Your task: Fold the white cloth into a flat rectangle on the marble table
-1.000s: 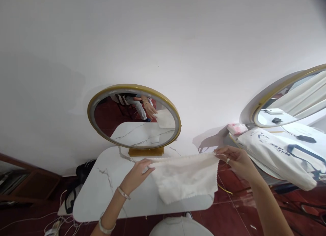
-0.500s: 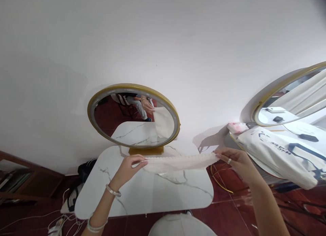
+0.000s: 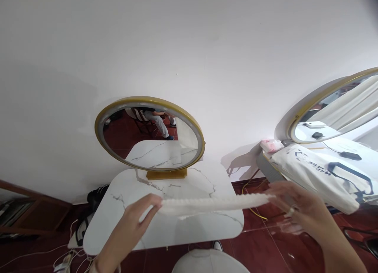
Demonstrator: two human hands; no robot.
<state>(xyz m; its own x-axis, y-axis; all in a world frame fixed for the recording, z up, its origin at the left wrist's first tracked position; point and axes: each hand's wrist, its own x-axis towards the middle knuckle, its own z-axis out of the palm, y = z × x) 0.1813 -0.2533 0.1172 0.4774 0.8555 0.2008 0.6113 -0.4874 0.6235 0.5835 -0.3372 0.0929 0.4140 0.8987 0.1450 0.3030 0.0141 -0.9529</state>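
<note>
A white cloth (image 3: pixel 212 202) is stretched out level between my two hands, seen almost edge-on above the white marble table (image 3: pixel 165 225). My left hand (image 3: pixel 138 214) pinches its left end over the table's middle. My right hand (image 3: pixel 295 206), blurred and wearing a ring, grips its right end past the table's right edge, over the red floor. Both hands are closed on the cloth.
A round gold-framed mirror (image 3: pixel 149 133) stands at the back of the table against the white wall. To the right, a second table holds a white printed bag (image 3: pixel 319 174), a pink packet (image 3: pixel 270 145) and another mirror (image 3: pixel 336 107). Cables and a dark bag (image 3: pixel 94 196) lie on the floor at left.
The cloth, which lay hanging onto the table a second ago, has been lifted and pulled taut and flat. Both hands have moved nearer to me and lower in view.
</note>
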